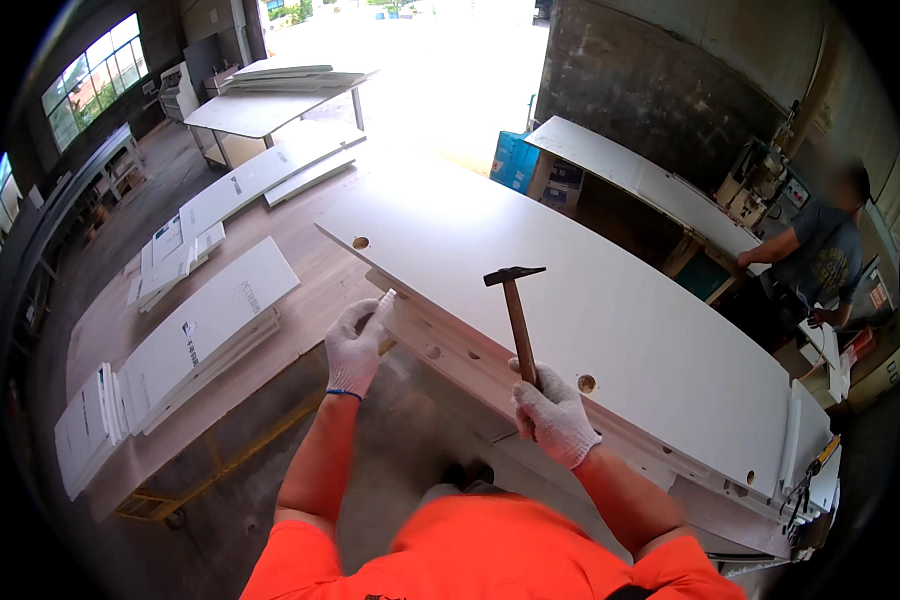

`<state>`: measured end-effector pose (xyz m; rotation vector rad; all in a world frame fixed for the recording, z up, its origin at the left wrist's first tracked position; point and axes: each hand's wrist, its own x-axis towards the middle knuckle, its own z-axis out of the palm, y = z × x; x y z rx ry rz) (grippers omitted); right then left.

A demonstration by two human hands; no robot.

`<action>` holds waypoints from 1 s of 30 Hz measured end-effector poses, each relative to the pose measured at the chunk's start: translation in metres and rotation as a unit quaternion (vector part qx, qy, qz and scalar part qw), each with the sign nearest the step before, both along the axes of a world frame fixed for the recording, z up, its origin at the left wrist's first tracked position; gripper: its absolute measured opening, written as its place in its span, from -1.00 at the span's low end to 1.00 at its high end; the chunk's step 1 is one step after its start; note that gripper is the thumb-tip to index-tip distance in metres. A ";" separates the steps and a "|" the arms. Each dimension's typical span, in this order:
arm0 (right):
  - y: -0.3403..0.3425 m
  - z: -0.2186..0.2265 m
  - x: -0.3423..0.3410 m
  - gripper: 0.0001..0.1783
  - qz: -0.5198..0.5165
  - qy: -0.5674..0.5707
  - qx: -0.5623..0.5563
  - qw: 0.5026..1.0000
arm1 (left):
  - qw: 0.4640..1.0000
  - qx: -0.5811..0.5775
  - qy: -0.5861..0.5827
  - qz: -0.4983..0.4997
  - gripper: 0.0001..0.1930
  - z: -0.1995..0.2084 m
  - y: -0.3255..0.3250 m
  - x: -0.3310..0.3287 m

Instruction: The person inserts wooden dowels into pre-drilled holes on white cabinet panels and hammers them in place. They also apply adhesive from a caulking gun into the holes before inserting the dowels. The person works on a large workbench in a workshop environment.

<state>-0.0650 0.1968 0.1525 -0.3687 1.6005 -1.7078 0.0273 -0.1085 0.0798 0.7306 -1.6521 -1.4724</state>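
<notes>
r hand [553, 415] fist closed round wooden hammer [516, 315] handle, head up above white panel [590, 310]. l hand [355, 345] pinches sth small at panel's near edge, can't tell what. far right: person [820, 255] partly cut off.

You wear white knitted work gloves on your left hand [354, 345] and your right hand [553, 412]; the left glove's cuff, below the fingers, has a thin blue edge. Your forearms are bare, and bright orange short sleeves [288, 555] match your shirt.
</notes>
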 end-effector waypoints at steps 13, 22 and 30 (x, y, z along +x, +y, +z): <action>-0.147 -0.059 -0.029 -0.28 0.030 0.402 0.153 0.902 | 0.869 -0.444 -0.209 0.066 -0.90 -0.014 -0.186 -0.057; -0.229 -0.074 -0.016 -0.26 0.016 0.437 0.197 0.878 | 0.850 -0.502 -0.157 -0.020 -0.93 -0.040 -0.222 -0.082; -0.276 -0.067 -0.024 -0.31 0.021 0.481 0.210 0.851 | 0.835 -0.536 -0.122 -0.034 -0.91 -0.025 -0.221 -0.080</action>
